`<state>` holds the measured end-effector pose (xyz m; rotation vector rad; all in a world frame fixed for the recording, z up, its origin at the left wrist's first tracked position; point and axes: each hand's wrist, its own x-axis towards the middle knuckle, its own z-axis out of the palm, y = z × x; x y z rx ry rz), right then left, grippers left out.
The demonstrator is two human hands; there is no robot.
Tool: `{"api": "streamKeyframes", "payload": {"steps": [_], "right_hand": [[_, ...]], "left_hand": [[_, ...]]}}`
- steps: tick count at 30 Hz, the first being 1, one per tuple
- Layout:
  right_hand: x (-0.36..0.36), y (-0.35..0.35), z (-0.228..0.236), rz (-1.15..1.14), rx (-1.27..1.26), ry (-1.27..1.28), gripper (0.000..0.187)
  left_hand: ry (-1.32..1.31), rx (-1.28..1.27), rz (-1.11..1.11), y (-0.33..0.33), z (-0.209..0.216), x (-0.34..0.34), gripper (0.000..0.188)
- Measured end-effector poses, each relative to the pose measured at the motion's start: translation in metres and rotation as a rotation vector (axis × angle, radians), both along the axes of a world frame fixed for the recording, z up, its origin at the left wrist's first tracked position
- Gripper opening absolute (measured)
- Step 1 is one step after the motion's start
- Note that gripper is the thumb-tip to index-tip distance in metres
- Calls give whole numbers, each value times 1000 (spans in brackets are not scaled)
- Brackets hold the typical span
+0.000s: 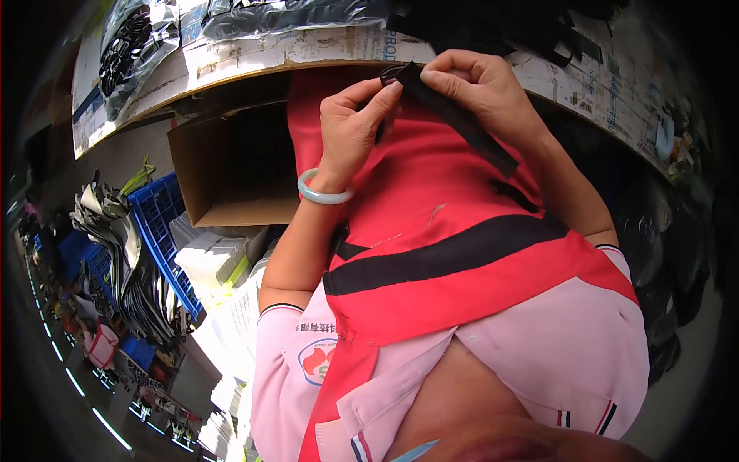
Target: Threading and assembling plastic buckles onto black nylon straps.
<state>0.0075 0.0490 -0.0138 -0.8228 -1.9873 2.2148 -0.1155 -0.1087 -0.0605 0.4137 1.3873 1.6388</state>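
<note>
A black strap (454, 117) runs slantwise over my red apron (431, 223). My left hand (350, 127), with a pale green bangle (323, 192) at the wrist, pinches the strap's upper end near the table edge. My right hand (481, 88) grips the same end from the other side, thumb and fingers closed on it. The strap's lower end lies loose on the apron by my right forearm. Both hands are held just in front of the worktable (308, 50).
The worktable's worn edge carries shiny plastic bags of black parts (138, 38) and black straps (508, 27). An open cardboard box (231, 169) sits under it. To the left are a blue crate (165, 231), stacks of white sheets (215, 258) and black pieces (146, 285).
</note>
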Motion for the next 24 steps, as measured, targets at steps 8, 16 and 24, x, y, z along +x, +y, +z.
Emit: {"api": "streamKeyframes", "payload": {"steps": [8, 16, 24], "right_hand": [[-2, -22, -28, -94, -178, -16, 20], [-4, -21, -39, -121, -193, 69, 29], [-6, -16, -46, -8, -221, 32, 32]], "left_hand": [[275, 2, 91, -6, -19, 5, 18], [946, 80, -6, -9, -23, -1, 17], [994, 100, -91, -20, -19, -4, 20]]}}
